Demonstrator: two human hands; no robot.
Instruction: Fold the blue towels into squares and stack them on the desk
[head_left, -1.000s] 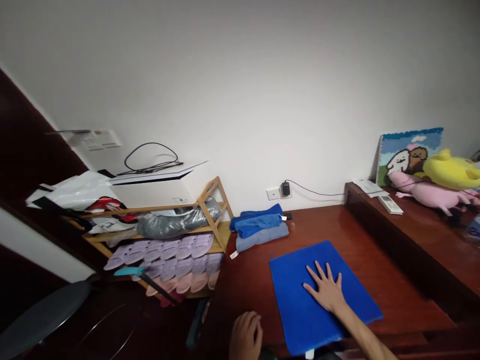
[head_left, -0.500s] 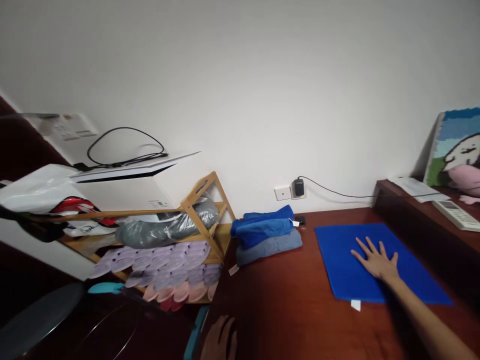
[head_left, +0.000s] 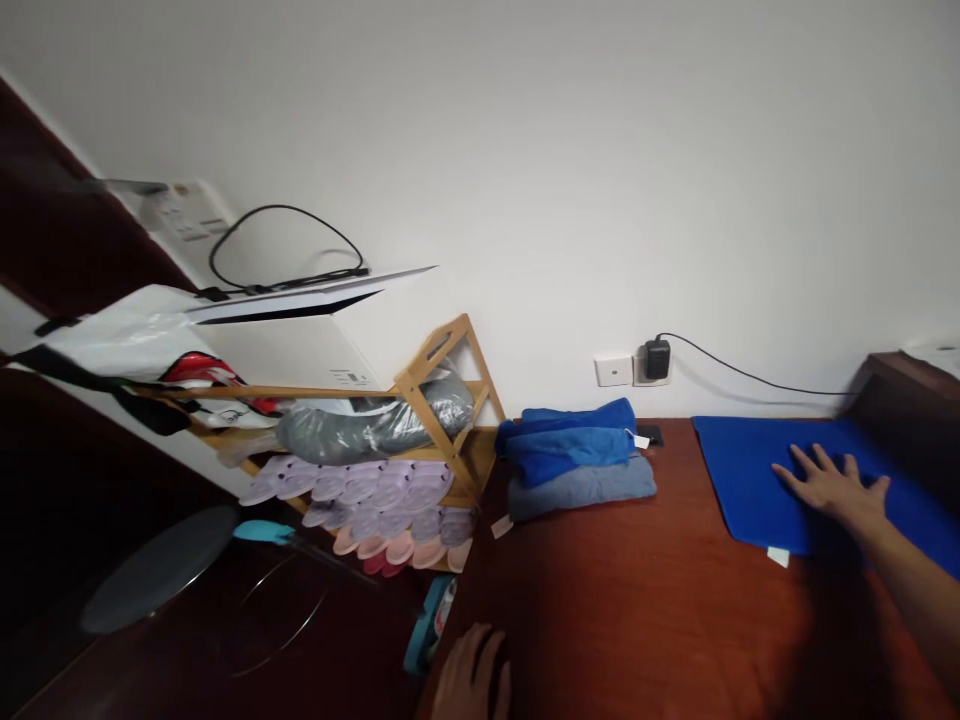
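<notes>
A blue cloth [head_left: 757,480] lies spread flat on the reddish-brown wooden table, a small white tag at its near edge. My right hand [head_left: 844,495] is over the cloth with its fingers spread, palm down and holding nothing. Whether the palm presses on the cloth is hard to tell. At the bottom of the view my left hand [head_left: 472,675] rests by the table's left edge, fingers stretched out and nothing in them. Between the two hands, farther back, sits a pile of folded blue cloths [head_left: 570,445] on top of a grey-blue folded cloth [head_left: 585,487].
A wooden rack [head_left: 427,400] with several slippers [head_left: 367,482] and a white box [head_left: 292,350] stands left of the table. A round stool [head_left: 161,570] is on the floor. A black plug [head_left: 657,358] trails its cable along the wall. A raised ledge [head_left: 892,400] borders the right.
The view has turned left, so everything sits farther right in it. My right hand remains over the blue cloth with fingers spread. My left hand is still at the table's edge.
</notes>
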